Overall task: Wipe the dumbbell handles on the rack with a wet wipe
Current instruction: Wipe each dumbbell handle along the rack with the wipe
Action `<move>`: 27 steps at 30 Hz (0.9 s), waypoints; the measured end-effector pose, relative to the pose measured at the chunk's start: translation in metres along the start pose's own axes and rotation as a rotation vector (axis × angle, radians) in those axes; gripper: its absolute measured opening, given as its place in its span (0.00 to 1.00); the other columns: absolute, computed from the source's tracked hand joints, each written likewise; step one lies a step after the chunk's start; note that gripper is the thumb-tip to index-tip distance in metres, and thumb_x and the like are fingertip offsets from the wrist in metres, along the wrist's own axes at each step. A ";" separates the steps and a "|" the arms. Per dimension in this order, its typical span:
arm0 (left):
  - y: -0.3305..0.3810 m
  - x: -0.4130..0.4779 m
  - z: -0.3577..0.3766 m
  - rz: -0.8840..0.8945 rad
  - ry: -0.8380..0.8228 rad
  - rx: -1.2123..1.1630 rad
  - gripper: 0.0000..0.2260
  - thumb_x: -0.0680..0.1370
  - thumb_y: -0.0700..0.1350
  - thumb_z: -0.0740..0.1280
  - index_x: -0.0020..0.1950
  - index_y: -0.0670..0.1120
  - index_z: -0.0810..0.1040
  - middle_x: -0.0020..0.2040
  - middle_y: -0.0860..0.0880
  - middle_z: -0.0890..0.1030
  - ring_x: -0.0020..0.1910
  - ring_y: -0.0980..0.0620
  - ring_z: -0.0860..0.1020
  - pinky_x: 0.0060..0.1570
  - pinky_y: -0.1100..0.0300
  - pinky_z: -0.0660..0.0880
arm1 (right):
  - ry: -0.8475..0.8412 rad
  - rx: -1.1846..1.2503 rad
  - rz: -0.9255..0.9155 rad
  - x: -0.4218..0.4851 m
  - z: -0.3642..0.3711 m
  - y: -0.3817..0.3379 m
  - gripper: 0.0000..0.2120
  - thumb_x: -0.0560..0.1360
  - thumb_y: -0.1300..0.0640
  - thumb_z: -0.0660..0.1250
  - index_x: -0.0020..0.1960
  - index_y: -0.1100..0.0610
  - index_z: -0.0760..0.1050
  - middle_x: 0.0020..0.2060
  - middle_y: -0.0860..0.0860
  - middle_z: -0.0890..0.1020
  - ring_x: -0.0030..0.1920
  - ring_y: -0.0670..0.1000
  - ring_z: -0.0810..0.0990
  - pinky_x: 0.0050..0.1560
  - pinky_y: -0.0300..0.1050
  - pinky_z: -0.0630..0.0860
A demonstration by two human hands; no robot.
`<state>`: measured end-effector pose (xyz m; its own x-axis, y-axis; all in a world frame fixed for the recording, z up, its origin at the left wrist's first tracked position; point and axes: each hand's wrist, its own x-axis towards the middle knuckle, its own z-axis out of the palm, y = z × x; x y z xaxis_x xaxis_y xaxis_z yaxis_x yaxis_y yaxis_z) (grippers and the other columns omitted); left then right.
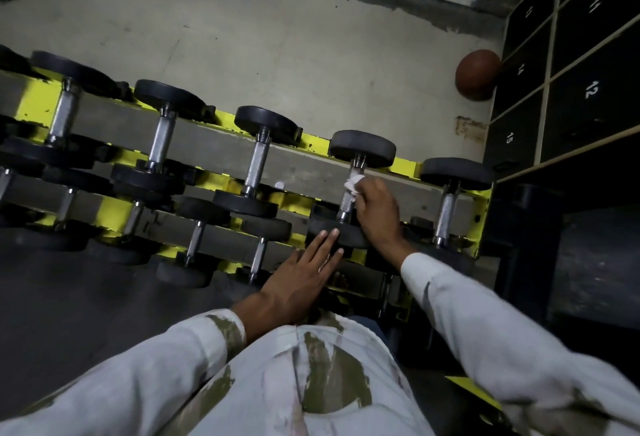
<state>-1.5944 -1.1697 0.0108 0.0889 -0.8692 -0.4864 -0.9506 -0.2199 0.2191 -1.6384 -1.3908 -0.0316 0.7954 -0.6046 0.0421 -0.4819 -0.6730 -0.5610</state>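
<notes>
Right hand (375,208) pinches wipe (354,185) on handle (346,205); left hand (300,279), fingers straight, rests on dumbbell head (351,238). Best: wrap wipe round knurling, stroke full length, twisting.

Right hand: the right hand (375,208) grips a crumpled white wet wipe (354,184) against the chrome handle (347,200) of a dumbbell (362,149).
Left hand: the left hand (300,276) lies flat, fingers straight, fingertips touching that dumbbell's near plate (332,233).
Rack: a yellow rack (408,165) carries two rows of black dumbbells.
Floor: a brown ball (477,74) beside numbered black lockers (588,89).
</notes>
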 end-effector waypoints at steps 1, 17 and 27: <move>0.001 0.000 0.000 -0.005 0.002 0.001 0.44 0.80 0.43 0.66 0.84 0.44 0.37 0.79 0.39 0.25 0.80 0.40 0.30 0.78 0.43 0.58 | 0.083 0.135 0.156 0.000 0.004 -0.006 0.09 0.75 0.62 0.65 0.52 0.53 0.78 0.48 0.52 0.80 0.45 0.56 0.79 0.42 0.49 0.75; 0.008 0.001 -0.002 -0.035 -0.040 0.021 0.43 0.81 0.41 0.64 0.84 0.45 0.36 0.78 0.38 0.24 0.79 0.38 0.29 0.77 0.41 0.58 | -0.540 0.994 0.729 0.023 0.014 0.027 0.18 0.75 0.74 0.58 0.56 0.60 0.82 0.48 0.56 0.87 0.52 0.57 0.85 0.59 0.48 0.80; 0.009 -0.003 -0.009 -0.039 -0.046 0.008 0.44 0.80 0.41 0.65 0.83 0.45 0.35 0.78 0.38 0.24 0.80 0.38 0.29 0.78 0.41 0.57 | -0.215 0.899 0.839 0.019 -0.004 0.027 0.06 0.74 0.71 0.71 0.49 0.63 0.81 0.39 0.57 0.83 0.37 0.52 0.82 0.42 0.41 0.82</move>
<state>-1.6004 -1.1730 0.0223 0.1125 -0.8385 -0.5331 -0.9489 -0.2498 0.1928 -1.6381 -1.4223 -0.0423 0.4490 -0.5677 -0.6901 -0.5149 0.4668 -0.7190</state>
